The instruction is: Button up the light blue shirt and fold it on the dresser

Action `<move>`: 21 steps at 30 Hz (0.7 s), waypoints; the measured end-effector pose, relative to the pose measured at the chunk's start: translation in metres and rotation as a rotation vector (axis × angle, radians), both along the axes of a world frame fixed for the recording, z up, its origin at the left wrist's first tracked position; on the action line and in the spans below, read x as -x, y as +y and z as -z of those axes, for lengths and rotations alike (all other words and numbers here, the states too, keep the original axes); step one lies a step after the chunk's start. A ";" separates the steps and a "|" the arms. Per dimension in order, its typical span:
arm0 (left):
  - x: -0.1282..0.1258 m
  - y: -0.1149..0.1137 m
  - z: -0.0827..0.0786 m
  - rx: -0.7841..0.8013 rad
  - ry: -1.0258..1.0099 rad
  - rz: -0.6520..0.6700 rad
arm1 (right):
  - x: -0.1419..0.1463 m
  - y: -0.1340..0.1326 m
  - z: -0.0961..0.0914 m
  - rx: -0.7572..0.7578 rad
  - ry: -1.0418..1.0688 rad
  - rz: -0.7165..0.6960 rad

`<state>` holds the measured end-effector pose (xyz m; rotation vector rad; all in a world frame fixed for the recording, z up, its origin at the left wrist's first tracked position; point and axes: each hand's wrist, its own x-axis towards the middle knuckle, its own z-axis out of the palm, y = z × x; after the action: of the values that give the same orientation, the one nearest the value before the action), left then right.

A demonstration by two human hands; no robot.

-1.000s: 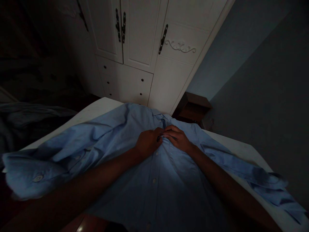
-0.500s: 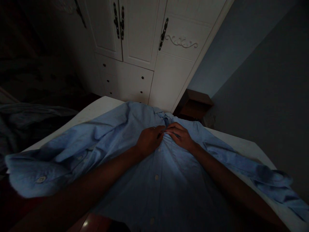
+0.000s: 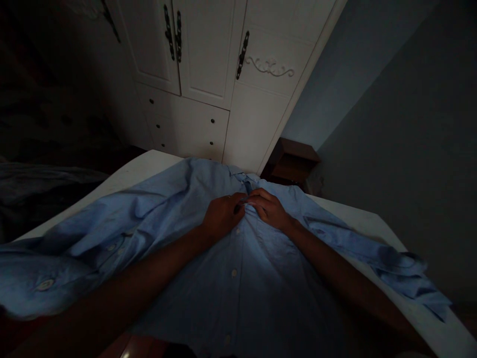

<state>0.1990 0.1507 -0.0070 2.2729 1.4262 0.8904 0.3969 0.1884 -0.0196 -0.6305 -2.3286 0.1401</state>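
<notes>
A light blue button-up shirt [image 3: 253, 278] lies spread front-up on a white table [image 3: 137, 171], its sleeves stretched to both sides. My left hand [image 3: 220, 216] and my right hand [image 3: 269, 209] meet at the shirt's front placket just below the collar [image 3: 244, 178]. Both hands have their fingers curled and pinched on the fabric at the top button area. White buttons run down the placket toward me. A cuff with a button [image 3: 46, 284] lies at the far left.
A white wardrobe [image 3: 208, 64] with dark handles and small drawers stands behind the table. A brown wooden stand [image 3: 294, 164] sits beside it by the grey-blue wall. Dark bedding [image 3: 40, 184] lies to the left. The room is dim.
The view has shifted slightly left and down. Both hands stay together pinching the shirt near the collar, with only small finger movements.
</notes>
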 end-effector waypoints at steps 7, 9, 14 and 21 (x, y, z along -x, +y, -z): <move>0.000 0.001 0.001 0.000 -0.029 -0.014 | -0.002 0.002 0.004 -0.019 -0.011 -0.001; 0.000 0.002 0.002 0.006 -0.028 -0.013 | -0.002 0.003 0.006 -0.035 -0.013 -0.002; 0.001 0.005 0.005 0.010 -0.025 -0.013 | -0.002 0.003 0.007 -0.047 -0.027 0.022; 0.001 0.006 0.005 0.050 -0.175 -0.012 | -0.003 -0.002 0.000 -0.101 -0.032 0.128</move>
<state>0.1976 0.1565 -0.0117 2.0957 1.3712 1.0183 0.4002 0.1867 -0.0194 -0.7331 -2.3015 -0.0464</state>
